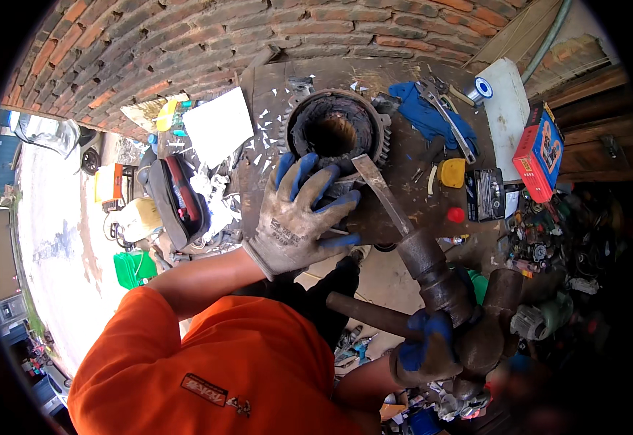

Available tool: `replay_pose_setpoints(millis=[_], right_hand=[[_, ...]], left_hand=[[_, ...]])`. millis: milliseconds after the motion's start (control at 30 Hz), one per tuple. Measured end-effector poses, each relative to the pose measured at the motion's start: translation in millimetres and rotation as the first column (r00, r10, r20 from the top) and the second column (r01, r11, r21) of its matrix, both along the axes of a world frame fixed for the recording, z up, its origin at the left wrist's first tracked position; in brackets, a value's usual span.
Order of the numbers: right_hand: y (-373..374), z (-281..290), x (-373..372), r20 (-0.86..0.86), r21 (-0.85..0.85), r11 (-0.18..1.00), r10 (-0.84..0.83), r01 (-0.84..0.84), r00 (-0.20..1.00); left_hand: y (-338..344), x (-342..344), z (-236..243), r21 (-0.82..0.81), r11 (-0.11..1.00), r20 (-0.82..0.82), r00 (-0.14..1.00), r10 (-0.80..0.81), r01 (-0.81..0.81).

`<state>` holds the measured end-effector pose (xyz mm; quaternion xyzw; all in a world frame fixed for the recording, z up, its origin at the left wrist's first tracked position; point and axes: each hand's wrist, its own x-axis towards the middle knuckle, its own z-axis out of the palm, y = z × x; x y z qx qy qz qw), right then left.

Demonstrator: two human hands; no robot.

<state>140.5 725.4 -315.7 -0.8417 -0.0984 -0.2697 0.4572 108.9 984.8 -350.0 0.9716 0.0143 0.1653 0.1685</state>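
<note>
Left hand (291, 217), fingers apart, at metal housing (371, 125)'s seven o'clock, right hand (429, 346), fingers clamped round hammer handle (371, 316), chisel (387, 196) toward twelve

- At the top, I see a brick wall (294, 32), rough and matt.
- Upper centre: a ribbed housing (376, 125) of metal, dull and rough.
- Right of centre: a metal chisel (387, 196), its blade smooth, slightly glossy.
- Lower right: a hammer head (484, 337) of dark, worn metal.
- Upper right: a shiny metal wrench (447, 119) upon wrinkled blue cloth (412, 107).
- Upper left: a sheet of paper (220, 127), smooth, matt.
</note>
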Motion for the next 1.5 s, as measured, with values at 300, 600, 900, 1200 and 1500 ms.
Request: replay_pose_setpoints(millis=[300,600,900,1200,1500], right_hand=[[25.8,-1.2,28.5,-0.139,0.601,0.765,0.384,-0.23,0.913],[59.7,-32.6,14.2,-0.297,0.755,0.614,0.632,-0.229,0.716],[119.0,-18.2,26.4,0.171,0.634,0.646,0.419,-0.425,0.892],[104.2,-3.4,14.3,-0.091,0.082,0.962,0.266,-0.258,0.96],[109.7,-0.5,10.4,-0.092,0.106,0.959,0.273,-0.264,0.957]], left_hand=[[13.2,2.8,-8.7,0.067,0.983,0.143,0.974,-0.178,0.17],[67.1,-4.9,-15.8,0.186,0.896,0.135,0.893,-0.43,0.403],[38.5,22.0,34.2,-0.167,0.915,0.163,0.925,-0.343,0.369],[15.5,72.8,15.9,-0.259,0.854,0.161,0.892,-0.422,0.451],[23.9,71.9,27.7,-0.266,0.847,0.187,0.887,-0.422,0.46]])
